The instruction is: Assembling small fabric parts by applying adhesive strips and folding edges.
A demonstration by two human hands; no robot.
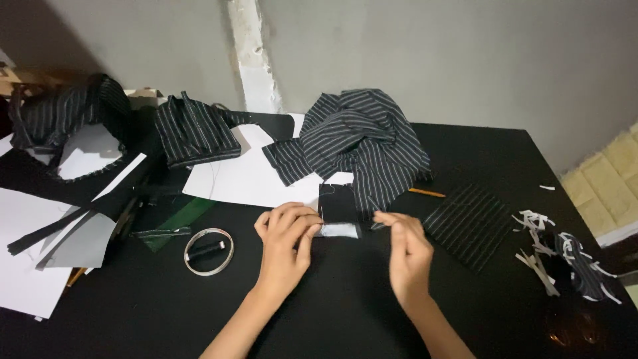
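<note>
My left hand pinches the left end of a small black fabric piece with a pale grey strip along its near edge. My right hand sits just right of the piece, thumb and forefinger pinched together as if on a needle or thread too thin to see. Both hands rest on the black table. A heap of dark pinstriped cloth lies just behind the piece.
A flat pinstriped patch lies right of my hand, with white and striped scraps beyond. A tape roll ring holds a black spool. White paper sheets, folded striped fabric and a pencil lie behind.
</note>
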